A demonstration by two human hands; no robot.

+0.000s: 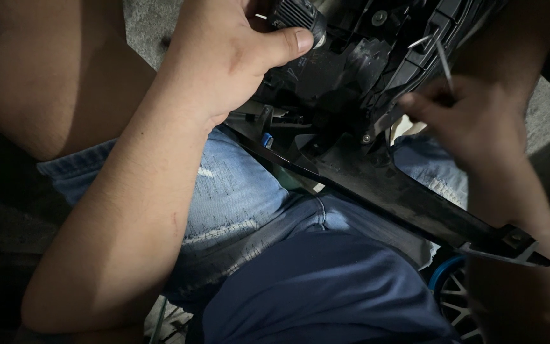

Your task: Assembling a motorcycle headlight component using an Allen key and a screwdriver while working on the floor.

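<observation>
The left hand [224,57] is closing around a small black ribbed plastic block [297,16] at the twelve o'clock edge of the view, thumb pressed flat across its side; this grip appears to be steadying the whole assembly against movement. The right hand [479,121], at three o'clock, is pinching a thin silver metal rod [444,60] between fingertips, its upper end reaching into the assembly beside a bent wire clip; whether it is a tool or part of the unit cannot be told, as the hand is dim and blurred. The large black moulded plastic assembly [377,172], with brackets, a screw head and a small blue tab, is lying slantwise across the person's lap from twelve o'clock towards four o'clock, apparently so that the thighs carry its weight. No table is showing; faded, scuffed blue denim jeans [243,197] and a dark blue cloth are serving as support. Grey concrete floor is showing at eleven and three o'clock, and a blue-rimmed wheel with pale spokes [456,299] is sitting at five o'clock. Lighting is poor.
</observation>
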